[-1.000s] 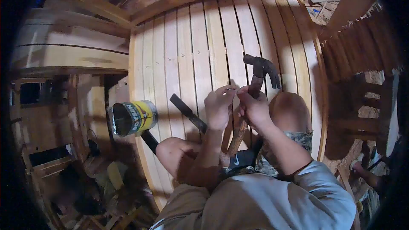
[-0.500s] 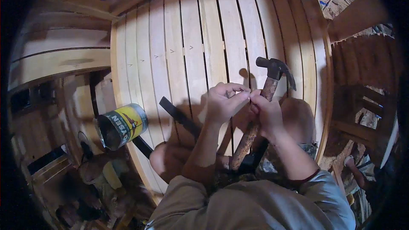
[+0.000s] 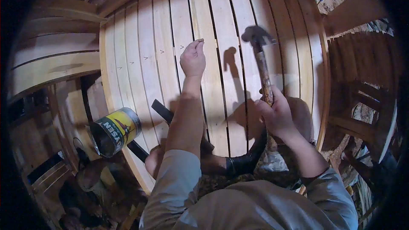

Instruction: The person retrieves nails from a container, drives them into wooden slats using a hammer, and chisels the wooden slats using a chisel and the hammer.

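Note:
My left hand (image 3: 194,59) reaches forward over the slatted planks (image 3: 183,8), thumb and fingers pinched together. A tiny piece that looks like a nail (image 3: 201,40) shows at the fingertips. My right hand (image 3: 276,113) is wrapped round the wooden handle of a claw hammer (image 3: 265,72). The hammer's dark head is raised above the boards, slightly blurred, and throws a shadow on them. Just left of my left hand, a row of several small v-shaped marks (image 3: 162,51) crosses the planks.
A yellow and green paint can (image 3: 121,125), tilted and open at one end, sits by the platform's left edge. A dark flat bar (image 3: 162,110) lies near my legs. Raised wooden rails frame the platform. A person (image 3: 96,183) is at the lower left, below the platform.
My hands were together near the hammer; now they are apart. The left has moved forward and left to the planks. The right has slid down to grip the hammer's handle, its head now raised forward.

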Available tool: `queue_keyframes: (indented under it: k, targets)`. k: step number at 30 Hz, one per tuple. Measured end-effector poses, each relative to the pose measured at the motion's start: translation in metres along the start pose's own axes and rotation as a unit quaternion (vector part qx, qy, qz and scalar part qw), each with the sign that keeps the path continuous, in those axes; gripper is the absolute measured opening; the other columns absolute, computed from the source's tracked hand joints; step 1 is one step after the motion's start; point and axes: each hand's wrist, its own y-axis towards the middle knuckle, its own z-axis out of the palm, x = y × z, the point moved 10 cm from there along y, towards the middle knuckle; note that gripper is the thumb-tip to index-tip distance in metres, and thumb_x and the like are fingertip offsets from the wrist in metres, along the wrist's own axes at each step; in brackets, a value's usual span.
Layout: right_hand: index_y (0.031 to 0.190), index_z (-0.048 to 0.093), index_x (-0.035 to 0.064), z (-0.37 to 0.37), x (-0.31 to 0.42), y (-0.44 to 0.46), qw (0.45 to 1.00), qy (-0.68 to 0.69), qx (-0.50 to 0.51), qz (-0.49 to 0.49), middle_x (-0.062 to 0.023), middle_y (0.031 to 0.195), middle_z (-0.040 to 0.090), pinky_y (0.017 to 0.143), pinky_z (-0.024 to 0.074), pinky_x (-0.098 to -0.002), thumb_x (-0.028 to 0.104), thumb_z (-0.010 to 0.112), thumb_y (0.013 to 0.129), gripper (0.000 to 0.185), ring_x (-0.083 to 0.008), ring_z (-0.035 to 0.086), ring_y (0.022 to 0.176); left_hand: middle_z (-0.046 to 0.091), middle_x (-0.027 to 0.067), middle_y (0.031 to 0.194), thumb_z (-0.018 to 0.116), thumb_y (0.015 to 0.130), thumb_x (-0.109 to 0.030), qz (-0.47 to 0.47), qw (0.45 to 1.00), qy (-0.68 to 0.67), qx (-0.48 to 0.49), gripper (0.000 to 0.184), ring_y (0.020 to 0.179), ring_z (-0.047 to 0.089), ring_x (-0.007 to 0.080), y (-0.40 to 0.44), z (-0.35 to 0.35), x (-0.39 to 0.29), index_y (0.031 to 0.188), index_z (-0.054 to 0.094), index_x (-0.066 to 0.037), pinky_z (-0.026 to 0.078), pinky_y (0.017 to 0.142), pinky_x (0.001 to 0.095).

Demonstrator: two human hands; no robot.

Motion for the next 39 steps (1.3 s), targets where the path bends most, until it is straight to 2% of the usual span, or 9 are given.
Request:
queue_keyframes:
  k: [3, 6, 12, 14, 17, 20, 25, 32, 39]
  targets:
    - [0.099, 0.054, 0.0022, 0.001, -0.032, 0.008, 0.995, -0.089, 0.023, 0.033, 0.0003, 0.071, 0.048, 0.057, 0.0422, -0.0284, 0.008, 0.061, 0.090, 0.013, -0.0073, 0.047, 0.065, 0.073, 0.0132, 0.095, 0.064, 0.092, -0.022, 0.011, 1.000, 0.000, 0.004, 0.017, 0.085, 0.071, 0.0287, 0.000, -0.001, -0.001, 0.098, 0.075, -0.009, 0.056, 0.076, 0.0357]
    - [0.099, 0.056, 0.0005, 0.009, -0.023, 0.013, 0.994, -0.096, 0.037, -0.042, -0.0004, 0.068, 0.046, 0.055, 0.0415, -0.0299, 0.008, 0.061, 0.088, 0.014, -0.0088, 0.046, 0.062, 0.074, 0.0137, 0.091, 0.066, 0.092, -0.018, 0.021, 1.000, 0.014, 0.001, 0.019, 0.083, 0.071, 0.0206, -0.001, -0.004, -0.011, 0.100, 0.074, -0.003, 0.054, 0.078, 0.0302]
    - [0.107, 0.055, -0.0013, 0.034, 0.024, 0.028, 0.977, -0.180, 0.067, -0.089, -0.0025, 0.070, 0.046, 0.057, 0.0415, -0.0298, 0.013, 0.063, 0.089, 0.023, -0.0099, 0.046, 0.063, 0.074, 0.0139, 0.090, 0.065, 0.092, -0.021, -0.041, 0.998, 0.035, 0.033, 0.018, 0.080, 0.072, 0.0278, 0.001, 0.003, 0.004, 0.097, 0.075, -0.006, 0.056, 0.072, 0.0358]
    - [0.107, 0.055, -0.0015, 0.044, 0.036, 0.031, 0.987, -0.087, 0.078, -0.111, -0.0050, 0.068, 0.047, 0.059, 0.0423, -0.0319, 0.019, 0.062, 0.092, 0.026, -0.0124, 0.047, 0.062, 0.073, 0.0132, 0.089, 0.065, 0.092, -0.024, 0.029, 0.998, 0.046, -0.002, 0.018, 0.079, 0.071, 0.0321, 0.000, -0.004, -0.012, 0.097, 0.075, -0.010, 0.056, 0.070, 0.0392]
    - [0.108, 0.056, -0.0016, 0.050, 0.041, 0.043, 0.972, -0.162, 0.041, -0.166, -0.0081, 0.065, 0.049, 0.059, 0.0430, -0.0351, 0.024, 0.060, 0.095, 0.029, -0.0166, 0.049, 0.060, 0.073, 0.0127, 0.088, 0.065, 0.091, -0.026, 0.026, 0.990, 0.138, 0.025, 0.017, 0.080, 0.071, 0.0334, 0.001, 0.003, -0.010, 0.097, 0.075, -0.013, 0.055, 0.071, 0.0406]
    - [0.109, 0.056, -0.0015, 0.057, 0.053, 0.046, 0.971, -0.211, 0.056, -0.101, -0.0125, 0.065, 0.055, 0.061, 0.0451, -0.0385, 0.027, 0.058, 0.097, 0.031, -0.0218, 0.055, 0.062, 0.073, 0.0129, 0.093, 0.058, 0.093, -0.030, -0.004, 0.988, 0.145, 0.050, 0.021, 0.087, 0.070, 0.0343, 0.001, 0.003, -0.010, 0.099, 0.075, -0.018, 0.056, 0.074, 0.0428]
    - [0.107, 0.057, -0.0020, 0.062, 0.043, 0.049, 0.967, -0.219, 0.041, -0.123, -0.0185, 0.069, 0.060, 0.064, 0.0480, -0.0418, 0.028, 0.057, 0.097, 0.032, -0.0289, 0.062, 0.065, 0.072, 0.0145, 0.096, 0.059, 0.092, -0.030, 0.024, 0.990, 0.133, 0.025, 0.022, 0.087, 0.070, 0.0365, -0.001, 0.003, -0.004, 0.102, 0.075, -0.018, 0.056, 0.075, 0.0452]
    - [0.101, 0.056, -0.0024, 0.065, 0.013, 0.081, 0.948, -0.306, 0.043, -0.083, -0.0237, 0.071, 0.062, 0.067, 0.0498, -0.0462, 0.028, 0.056, 0.098, 0.031, -0.0421, 0.065, 0.070, 0.073, 0.0114, 0.096, 0.061, 0.092, -0.031, -0.050, 0.986, 0.146, 0.067, 0.021, 0.089, 0.069, 0.0359, -0.003, 0.000, -0.006, 0.098, 0.075, -0.018, 0.055, 0.077, 0.0443]
    - [0.098, 0.056, -0.0041, 0.071, 0.031, 0.063, 0.964, -0.212, 0.026, -0.159, -0.0284, 0.078, 0.064, 0.071, 0.0503, -0.0481, 0.031, 0.055, 0.097, 0.035, -0.0450, 0.066, 0.078, 0.074, 0.0091, 0.099, 0.058, 0.093, -0.033, -0.016, 0.984, 0.170, 0.055, 0.025, 0.090, 0.069, 0.0367, 0.001, 0.005, -0.003, 0.099, 0.074, -0.016, 0.055, 0.081, 0.0446]
